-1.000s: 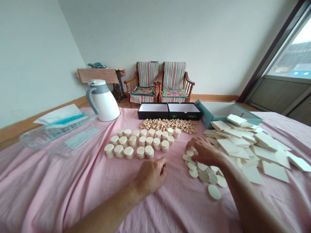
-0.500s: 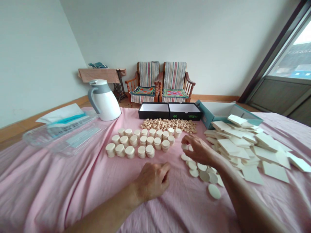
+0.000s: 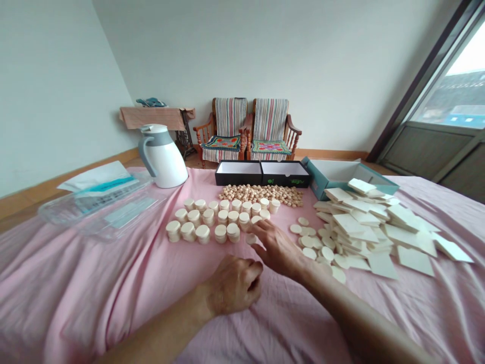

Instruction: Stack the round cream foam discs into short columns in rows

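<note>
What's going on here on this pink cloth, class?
A person's right hand is at a pale disc, beside the front row of disc stacks; whether it grips the disc is unclear. The left hand is curled nearby. Loose discs and square tiles lie to the right, and small round pieces lie behind the stacks.

Cream discs (image 3: 202,231), pink cloth (image 3: 144,288), 2 striped covers (image 3: 231,119), teal box (image 3: 320,185)
</note>
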The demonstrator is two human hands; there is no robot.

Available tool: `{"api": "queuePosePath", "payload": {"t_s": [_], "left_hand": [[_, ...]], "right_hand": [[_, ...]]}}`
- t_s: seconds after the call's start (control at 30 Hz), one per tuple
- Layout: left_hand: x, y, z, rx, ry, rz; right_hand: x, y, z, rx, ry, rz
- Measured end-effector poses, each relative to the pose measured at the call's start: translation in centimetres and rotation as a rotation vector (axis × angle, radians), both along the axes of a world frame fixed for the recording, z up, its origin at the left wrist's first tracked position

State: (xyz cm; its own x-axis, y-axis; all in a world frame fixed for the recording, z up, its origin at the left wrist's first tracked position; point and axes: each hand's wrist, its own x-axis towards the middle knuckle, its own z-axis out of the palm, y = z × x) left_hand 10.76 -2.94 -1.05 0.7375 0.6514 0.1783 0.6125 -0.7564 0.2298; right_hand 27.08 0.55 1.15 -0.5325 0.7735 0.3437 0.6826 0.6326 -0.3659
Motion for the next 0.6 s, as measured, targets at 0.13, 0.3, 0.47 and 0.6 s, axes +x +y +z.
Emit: {"api": "queuePosePath", "payload": {"t_s": [0.13, 0.3, 0.47, 0.6], "left_hand": [[0.0, 0.3, 0.2, -0.049, -0.023, 0.020], [0.0, 0.7, 0.1, -0.052, -0.053, 0.080], [-0.3, 1.2, -0.1, -0.030, -0.036, 0.249], [-0.3, 1.3, 0.0, -0.073, -0.044, 0.315]], "right_hand": [[1.8, 0.7, 0.1, 0.039, 0.104, -0.126], [5.4, 1.3, -0.1, -0.108, -0.064, -0.274], [6.6, 1.0, -0.5, -0.221, -0.297, -0.302], [5.9, 1.0, -0.6, -0.203, -0.298, -0.339]]}}
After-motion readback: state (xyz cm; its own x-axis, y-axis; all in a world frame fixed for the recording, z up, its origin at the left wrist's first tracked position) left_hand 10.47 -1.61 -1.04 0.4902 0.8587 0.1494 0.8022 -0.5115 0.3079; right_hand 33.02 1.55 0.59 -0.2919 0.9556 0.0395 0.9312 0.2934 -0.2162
